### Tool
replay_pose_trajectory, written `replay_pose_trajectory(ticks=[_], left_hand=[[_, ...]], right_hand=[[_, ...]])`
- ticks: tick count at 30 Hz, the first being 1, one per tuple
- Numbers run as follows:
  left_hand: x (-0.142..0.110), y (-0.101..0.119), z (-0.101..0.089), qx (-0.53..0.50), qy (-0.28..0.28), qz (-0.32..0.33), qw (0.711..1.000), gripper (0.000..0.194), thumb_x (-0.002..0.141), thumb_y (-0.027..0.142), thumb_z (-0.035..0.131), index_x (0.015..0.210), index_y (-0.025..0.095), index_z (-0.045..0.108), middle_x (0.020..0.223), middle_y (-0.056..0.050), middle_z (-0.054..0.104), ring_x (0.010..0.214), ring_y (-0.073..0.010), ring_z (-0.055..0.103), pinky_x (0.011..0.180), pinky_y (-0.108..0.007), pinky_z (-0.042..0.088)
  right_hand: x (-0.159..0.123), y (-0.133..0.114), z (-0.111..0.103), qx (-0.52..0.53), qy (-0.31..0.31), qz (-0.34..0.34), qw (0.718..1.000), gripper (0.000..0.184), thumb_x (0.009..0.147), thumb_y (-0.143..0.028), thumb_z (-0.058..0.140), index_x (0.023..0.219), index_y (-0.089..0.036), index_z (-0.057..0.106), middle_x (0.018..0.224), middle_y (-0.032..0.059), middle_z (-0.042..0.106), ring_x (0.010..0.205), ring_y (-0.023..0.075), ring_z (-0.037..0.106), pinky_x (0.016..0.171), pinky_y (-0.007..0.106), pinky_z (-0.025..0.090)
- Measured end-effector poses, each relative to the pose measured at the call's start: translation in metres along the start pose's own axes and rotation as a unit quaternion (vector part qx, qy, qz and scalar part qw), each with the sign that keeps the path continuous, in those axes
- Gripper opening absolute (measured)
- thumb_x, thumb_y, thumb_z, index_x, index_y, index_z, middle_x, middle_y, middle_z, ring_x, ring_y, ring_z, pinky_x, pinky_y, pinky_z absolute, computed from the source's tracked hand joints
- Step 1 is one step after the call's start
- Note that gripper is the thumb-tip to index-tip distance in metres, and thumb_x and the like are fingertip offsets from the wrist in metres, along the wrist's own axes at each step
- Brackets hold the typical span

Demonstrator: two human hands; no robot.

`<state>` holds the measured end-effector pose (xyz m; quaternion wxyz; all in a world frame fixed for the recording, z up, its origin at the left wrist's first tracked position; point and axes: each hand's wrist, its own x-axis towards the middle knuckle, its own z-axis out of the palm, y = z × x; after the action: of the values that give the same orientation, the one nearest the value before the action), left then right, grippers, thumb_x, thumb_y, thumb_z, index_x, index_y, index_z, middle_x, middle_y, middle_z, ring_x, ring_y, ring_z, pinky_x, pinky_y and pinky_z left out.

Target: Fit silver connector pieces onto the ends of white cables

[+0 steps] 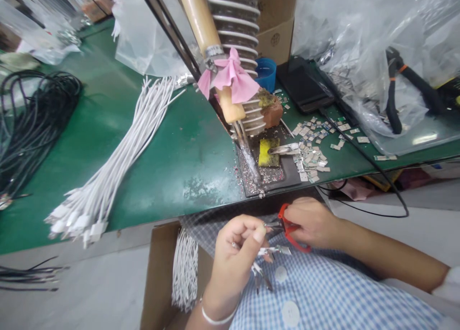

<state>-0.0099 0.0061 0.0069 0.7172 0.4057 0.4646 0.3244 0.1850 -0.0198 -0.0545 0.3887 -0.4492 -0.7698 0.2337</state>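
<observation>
Fingers closed, my left hand (239, 248) holds several white cables (257, 268) with stripped or metal ends over my lap. Between its thumb and forefinger a small tip is pinched, too small to make out. My right hand (312, 220) grips red-handled scissors (297, 241), whose blades point left to my left fingertips. Above the hands, at the table edge, a soldering iron (247, 153) with a wooden handle and pink cloth slants down, its tip over a dark tray (287, 176). A yellow sponge (269, 153) lies in the tray, and small circuit boards (312, 162) are scattered beside it.
On the green table (187, 176) lie a bundle of white USB cables (118, 153) and coiled black cables (32, 114). A phone (305, 85), a blue cap (266, 73) and black-handled pliers (393, 90) stand farther back. A cardboard box (158, 272) with white cables is below the edge.
</observation>
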Motion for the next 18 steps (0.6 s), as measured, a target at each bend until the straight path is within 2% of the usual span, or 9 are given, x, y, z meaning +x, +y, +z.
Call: replay_pose_trajectory(ticks=[4,8,10,13,15,18], left_hand=[[-0.004,0.000,0.003,-0.044,0.014,0.001,0.999,0.020,0.083,0.035,0.078,0.077,0.017,0.072,0.055,0.002,0.068,0.046,-0.0082,0.060,0.049,-0.016,0.049],[-0.002,-0.006,0.001,-0.083,-0.025,0.036,0.996,0.017,0.083,0.034,0.079,0.080,0.018,0.073,0.056,0.000,0.070,0.046,-0.0093,0.061,0.048,-0.016,0.051],[-0.001,-0.010,0.000,-0.077,-0.029,0.061,0.995,0.016,0.083,0.034,0.078,0.081,0.018,0.074,0.058,0.000,0.071,0.048,-0.0103,0.064,0.049,-0.017,0.052],[0.000,-0.010,0.003,-0.069,-0.012,0.078,0.994,0.012,0.083,0.032,0.078,0.084,0.021,0.076,0.061,0.000,0.073,0.054,-0.0106,0.067,0.055,-0.016,0.054],[0.000,-0.008,0.006,-0.070,-0.004,0.075,0.995,0.010,0.084,0.031,0.078,0.085,0.022,0.077,0.062,0.000,0.073,0.055,-0.0106,0.067,0.058,-0.017,0.055],[0.000,-0.005,0.008,-0.070,0.026,0.057,0.996,0.013,0.084,0.033,0.078,0.081,0.021,0.075,0.058,0.002,0.070,0.052,-0.0096,0.065,0.055,-0.016,0.053]], right_hand=[[-0.001,-0.004,0.010,0.044,0.012,0.022,0.999,0.029,0.092,-0.019,0.048,0.063,-0.021,0.044,0.053,-0.0055,0.044,0.048,0.0097,0.035,0.050,0.024,0.027],[0.000,-0.014,0.020,0.119,0.004,0.047,0.992,0.036,0.095,-0.029,0.048,0.062,-0.021,0.036,0.051,-0.0079,0.037,0.044,0.0062,0.029,0.044,0.020,0.024],[0.000,-0.019,0.024,0.196,-0.013,0.071,0.978,0.039,0.094,-0.038,0.049,0.062,-0.022,0.033,0.052,-0.0086,0.036,0.044,0.0051,0.030,0.041,0.018,0.023],[0.001,-0.024,0.028,0.327,-0.039,0.135,0.935,0.043,0.089,-0.049,0.056,0.064,-0.023,0.033,0.053,-0.0089,0.035,0.045,0.0054,0.030,0.040,0.017,0.024],[0.002,-0.025,0.029,0.356,-0.037,0.155,0.921,0.042,0.087,-0.047,0.058,0.064,-0.023,0.033,0.054,-0.0090,0.034,0.046,0.0055,0.030,0.041,0.017,0.024],[0.002,-0.023,0.024,0.318,-0.011,0.134,0.939,0.037,0.085,-0.036,0.061,0.063,-0.022,0.035,0.054,-0.0092,0.033,0.045,0.0048,0.028,0.041,0.017,0.022]])
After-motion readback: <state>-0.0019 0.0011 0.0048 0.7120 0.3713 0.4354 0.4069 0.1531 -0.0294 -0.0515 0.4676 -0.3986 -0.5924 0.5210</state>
